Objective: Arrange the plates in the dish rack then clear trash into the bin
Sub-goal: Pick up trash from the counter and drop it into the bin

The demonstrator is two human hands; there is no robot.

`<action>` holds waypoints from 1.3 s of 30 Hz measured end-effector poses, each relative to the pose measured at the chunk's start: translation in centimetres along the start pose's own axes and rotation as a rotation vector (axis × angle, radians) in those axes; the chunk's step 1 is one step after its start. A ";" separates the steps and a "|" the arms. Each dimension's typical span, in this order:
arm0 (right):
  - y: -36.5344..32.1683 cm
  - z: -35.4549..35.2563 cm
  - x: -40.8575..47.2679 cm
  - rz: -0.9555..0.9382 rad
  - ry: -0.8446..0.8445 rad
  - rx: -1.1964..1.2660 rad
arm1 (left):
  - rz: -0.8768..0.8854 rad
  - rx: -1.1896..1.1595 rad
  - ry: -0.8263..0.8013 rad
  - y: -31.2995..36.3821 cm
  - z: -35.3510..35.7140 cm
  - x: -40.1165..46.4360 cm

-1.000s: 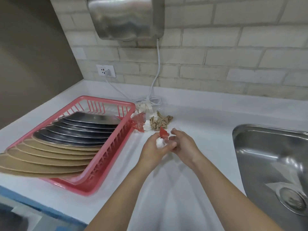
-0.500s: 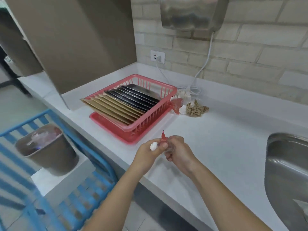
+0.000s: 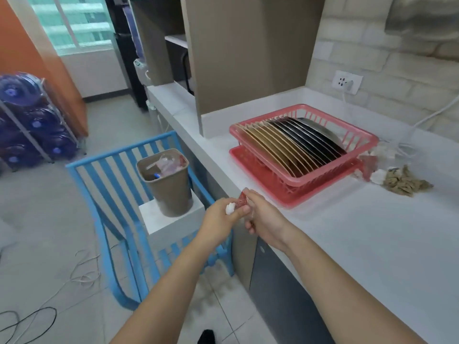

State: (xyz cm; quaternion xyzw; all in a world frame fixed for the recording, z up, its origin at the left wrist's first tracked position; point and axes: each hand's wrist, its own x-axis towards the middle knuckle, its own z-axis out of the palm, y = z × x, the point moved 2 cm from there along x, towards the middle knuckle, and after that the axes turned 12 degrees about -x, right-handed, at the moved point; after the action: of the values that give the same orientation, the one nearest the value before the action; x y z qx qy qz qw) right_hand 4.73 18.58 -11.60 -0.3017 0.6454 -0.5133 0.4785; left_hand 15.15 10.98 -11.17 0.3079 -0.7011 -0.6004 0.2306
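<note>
Since the earlier frames the view swings left and away from the sink, so the bin (image 3: 167,182) that half a second ago sat at the far left edge now stands near the middle of the frame, and the two hands, then over the white countertop (image 3: 372,234), now hang past its front edge, over the floor and the blue slatted chair (image 3: 119,194). Both forearms reach up from the bottom of the frame and meet just left of centre. The left hand (image 3: 219,218) is curled with its knuckles up, thumb and fingers pinched shut on a small white crumpled wad (image 3: 230,208) that pokes out at the fingertips. The right hand (image 3: 263,220) lies against it, fingers bent and closed around a red wrapper (image 3: 241,201), whose crinkled tip stands above the fingers of both hands; a shred of clear plastic seems to trail below the right palm, though it is too blurred to be sure. The held trash is to the lower right of the bin's open mouth and apart from it; the bin rests on a white block on the chair and already holds scraps. On the countertop, at middle right, the pink dish rack (image 3: 323,177) holds a row of tan and dark plates (image 3: 293,145) on edge, as before. More trash lies just right of the rack: a red wrapper piece (image 3: 368,166), a white wad (image 3: 377,176) and a crumpled brown paper (image 3: 404,183).
</note>
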 end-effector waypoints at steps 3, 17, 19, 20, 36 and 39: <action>-1.5 3.7 3.4 -0.056 -0.013 -0.011 | -0.021 -0.099 0.169 -0.8 -4.7 1.7; -4.3 15.5 23.2 -0.193 0.250 -0.459 | -0.299 -0.271 0.143 -6.7 -22.7 15.7; -4.2 16.4 25.2 -0.188 0.266 -0.470 | -0.344 -0.213 0.173 -7.7 -24.6 17.3; -4.2 16.6 26.3 -0.190 0.285 -0.464 | -0.365 -0.185 0.199 -8.0 -25.6 18.2; -4.9 18.4 40.5 -0.400 0.092 -1.149 | -0.322 0.490 0.187 -15.6 -33.4 28.3; -3.7 18.5 43.2 -0.287 -0.008 -1.225 | -0.273 0.687 0.122 -17.2 -33.7 29.5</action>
State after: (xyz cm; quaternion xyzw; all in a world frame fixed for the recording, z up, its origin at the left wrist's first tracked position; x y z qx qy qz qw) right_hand 5.95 -27.42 -21.68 -0.6065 0.7736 -0.1085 0.1478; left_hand 20.38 -35.03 -23.61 0.4931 -0.7992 -0.3358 0.0730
